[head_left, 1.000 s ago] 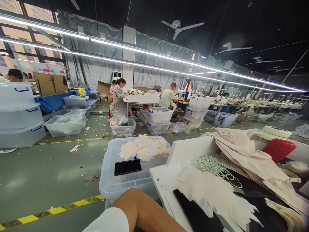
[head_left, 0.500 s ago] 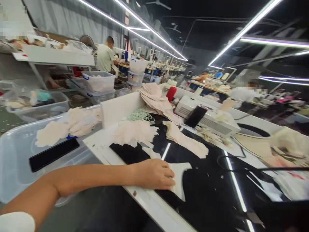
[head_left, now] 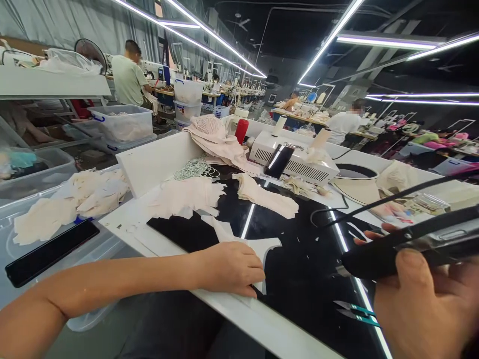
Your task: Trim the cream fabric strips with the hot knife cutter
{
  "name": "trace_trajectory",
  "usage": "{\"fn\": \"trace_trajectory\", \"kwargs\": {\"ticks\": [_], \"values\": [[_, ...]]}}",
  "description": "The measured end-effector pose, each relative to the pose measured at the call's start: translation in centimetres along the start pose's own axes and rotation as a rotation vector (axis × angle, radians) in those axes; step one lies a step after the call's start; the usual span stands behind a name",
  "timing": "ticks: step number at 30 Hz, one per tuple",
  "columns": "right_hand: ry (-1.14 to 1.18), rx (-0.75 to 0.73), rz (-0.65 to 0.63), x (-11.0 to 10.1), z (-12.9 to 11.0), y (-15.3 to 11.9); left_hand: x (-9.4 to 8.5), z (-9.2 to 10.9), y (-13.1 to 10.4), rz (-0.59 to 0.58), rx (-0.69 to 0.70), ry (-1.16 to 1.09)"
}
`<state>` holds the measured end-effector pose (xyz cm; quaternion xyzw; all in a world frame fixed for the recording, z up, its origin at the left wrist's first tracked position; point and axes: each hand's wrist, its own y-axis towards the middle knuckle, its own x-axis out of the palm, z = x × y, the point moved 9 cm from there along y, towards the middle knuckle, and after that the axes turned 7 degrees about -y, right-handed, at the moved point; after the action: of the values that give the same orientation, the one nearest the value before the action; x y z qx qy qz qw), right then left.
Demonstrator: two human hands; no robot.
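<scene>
My left hand (head_left: 235,269) is on the near edge of the black glass top, its fingers curled over a cream fabric piece (head_left: 267,244) that lies flat there. The hand covers part of the piece. My right hand (head_left: 422,304) is wrapped round a black, corded handheld tool (head_left: 389,257) with a shiny metallic upper side, raised at the right. The tool's exact kind does not show. Below it are thread snips (head_left: 359,314) with teal handles, close to my right fingers. More cream fabric pieces (head_left: 187,197) lie farther back, beside a folded cream strip (head_left: 265,194).
A white box-like machine (head_left: 295,157) stands at the back, with a phone (head_left: 279,160) leaning on it. A red thread cone (head_left: 241,131) and green cord (head_left: 196,169) are nearby. At left, a clear plastic bin (head_left: 22,209) holds fabric and another phone (head_left: 52,252). Co-workers sit beyond.
My right hand has come into view at the right with the black tool, and the snips now show. The view has turned right. My left hand stays on the fabric piece.
</scene>
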<state>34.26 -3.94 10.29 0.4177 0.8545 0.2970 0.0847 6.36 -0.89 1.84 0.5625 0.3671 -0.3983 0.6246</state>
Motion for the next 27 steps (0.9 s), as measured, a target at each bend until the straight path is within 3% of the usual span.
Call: {"fn": "trace_trajectory", "kwargs": {"ticks": [3, 7, 11, 18, 27], "values": [[0.023, 0.019, 0.056, 1.5, 0.0, 0.6, 0.7, 0.3, 0.5, 0.013, 0.017, 0.01], [0.091, -0.056, -0.058, 3.7, -2.0, -0.2, 1.1, 0.1, 0.7, 0.056, 0.011, -0.03], [0.172, 0.002, -0.171, 5.5, -3.2, -3.3, 0.8, -0.9, 0.7, 0.085, -0.093, -0.196], [0.349, 0.051, -0.151, 7.2, -4.7, -8.0, 0.6, -1.6, 0.8, 0.111, -0.181, -0.373], [0.386, 0.059, -0.145, 8.4, -4.2, -8.5, 0.2, -1.3, 1.1, 0.131, -0.158, -0.362]]}}
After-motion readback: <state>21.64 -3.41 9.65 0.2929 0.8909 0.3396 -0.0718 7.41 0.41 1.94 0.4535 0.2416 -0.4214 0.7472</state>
